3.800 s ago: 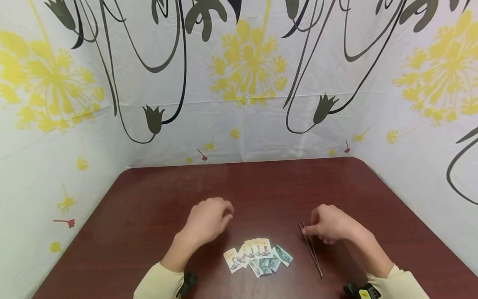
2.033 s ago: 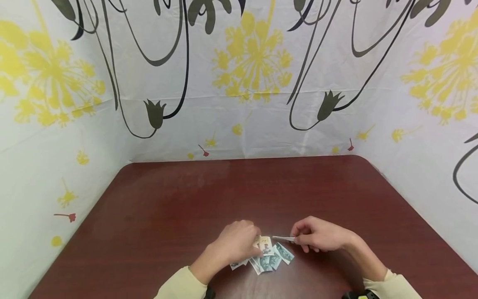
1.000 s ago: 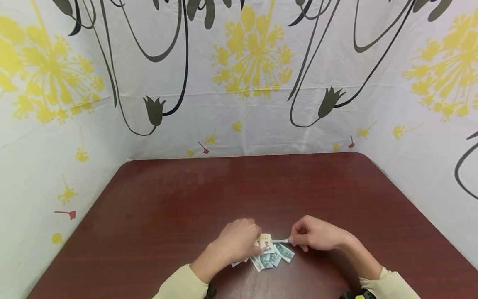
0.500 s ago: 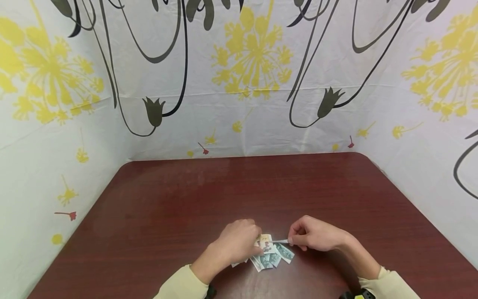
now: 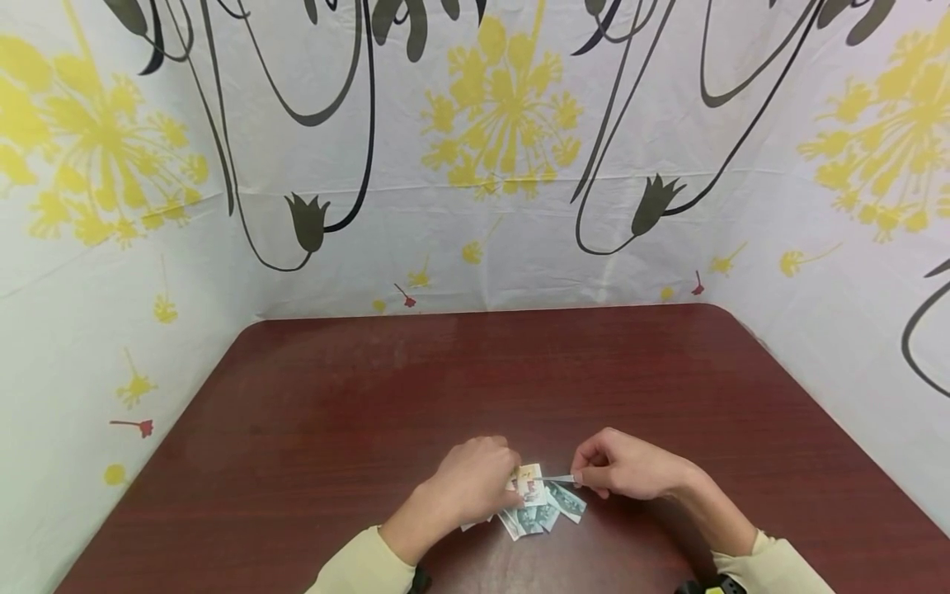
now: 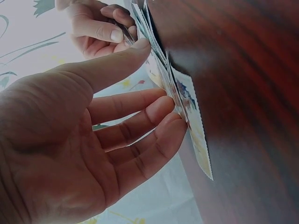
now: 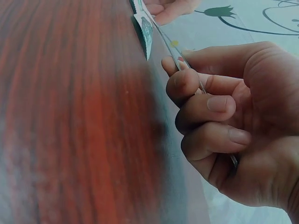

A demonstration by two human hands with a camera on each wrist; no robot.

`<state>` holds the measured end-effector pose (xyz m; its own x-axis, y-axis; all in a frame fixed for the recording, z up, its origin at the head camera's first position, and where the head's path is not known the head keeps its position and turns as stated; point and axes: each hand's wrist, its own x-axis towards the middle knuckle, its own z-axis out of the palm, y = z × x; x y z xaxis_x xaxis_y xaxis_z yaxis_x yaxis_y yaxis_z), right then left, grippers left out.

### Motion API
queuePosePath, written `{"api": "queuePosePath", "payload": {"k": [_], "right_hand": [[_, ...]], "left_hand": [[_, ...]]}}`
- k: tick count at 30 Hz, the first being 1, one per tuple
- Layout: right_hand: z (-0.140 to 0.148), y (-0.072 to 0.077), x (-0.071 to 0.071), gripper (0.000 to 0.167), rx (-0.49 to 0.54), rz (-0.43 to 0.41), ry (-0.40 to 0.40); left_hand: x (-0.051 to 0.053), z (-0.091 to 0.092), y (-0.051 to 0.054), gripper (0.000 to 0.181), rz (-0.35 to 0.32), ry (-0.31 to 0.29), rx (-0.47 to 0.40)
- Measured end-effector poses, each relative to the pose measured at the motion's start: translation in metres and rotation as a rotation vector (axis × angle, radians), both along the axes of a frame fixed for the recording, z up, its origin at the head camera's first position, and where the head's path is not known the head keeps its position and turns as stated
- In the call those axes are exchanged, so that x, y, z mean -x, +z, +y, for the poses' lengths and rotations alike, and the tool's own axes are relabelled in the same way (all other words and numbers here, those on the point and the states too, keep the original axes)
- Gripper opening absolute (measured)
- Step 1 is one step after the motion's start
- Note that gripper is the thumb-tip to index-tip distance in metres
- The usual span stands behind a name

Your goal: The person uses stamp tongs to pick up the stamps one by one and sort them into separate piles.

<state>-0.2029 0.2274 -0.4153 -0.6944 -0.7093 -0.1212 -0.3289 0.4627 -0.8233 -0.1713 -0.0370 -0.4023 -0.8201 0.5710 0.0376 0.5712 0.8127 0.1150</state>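
Observation:
Small stamp-like papers, yellowish (image 5: 531,485) and bluish-green (image 5: 567,502), overlap on the table. My left hand (image 5: 475,481) lies over the left part of them. In the left wrist view the left hand (image 6: 88,126) has thumb and fingertips on the papers' edges, with one toothed-edged yellowish paper (image 6: 198,135) below. My right hand (image 5: 638,466) pinches thin metal tweezers (image 5: 557,478), whose tips reach the upper yellowish paper. In the right wrist view the right hand (image 7: 224,112) has its fingers curled round the tweezers (image 7: 169,46); a green paper (image 7: 145,35) lies near the tips.
The dark red wood table (image 5: 475,371) is bordered by white cloth (image 5: 475,247) with yellow flower and dark stem prints. Both forearms wear pale yellow sleeves (image 5: 364,565), with dark wrist devices (image 5: 716,586) at the lower edge.
Since the earliest frame, my right hand has picked up the tweezers and brought them left to the papers, and my left hand has moved right onto them. In the last second little has moved.

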Motion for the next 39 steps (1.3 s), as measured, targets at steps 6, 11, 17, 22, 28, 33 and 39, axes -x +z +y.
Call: {"api": "queuePosePath", "payload": {"k": [6,11,17,22,28,33,39], "right_hand": [[0.001,0.003,0.000,0.015,0.012,-0.003,0.001],[0.005,0.006,0.001,0.016,0.030,0.002,-0.002],[0.009,0.007,0.004,0.016,0.045,0.013,-0.007],[0.012,0.007,0.005,0.015,0.056,0.021,-0.019],[0.015,0.005,0.008,0.014,0.056,0.056,-0.063],[0.016,0.003,0.010,0.014,0.069,0.075,-0.085],[0.017,0.001,0.014,0.013,0.109,0.084,-0.090]], "left_hand": [[0.000,0.000,0.000,0.024,-0.006,-0.001,-0.002],[0.000,-0.001,0.001,0.023,-0.014,-0.003,0.000],[0.000,-0.002,0.002,0.020,0.002,-0.011,-0.013],[0.001,-0.005,0.005,0.017,0.003,-0.007,-0.038],[0.001,-0.009,0.010,0.021,-0.015,0.045,-0.044],[0.001,-0.011,0.008,0.024,-0.006,0.113,-0.032],[0.000,-0.012,0.004,0.032,0.010,0.175,-0.014]]}}
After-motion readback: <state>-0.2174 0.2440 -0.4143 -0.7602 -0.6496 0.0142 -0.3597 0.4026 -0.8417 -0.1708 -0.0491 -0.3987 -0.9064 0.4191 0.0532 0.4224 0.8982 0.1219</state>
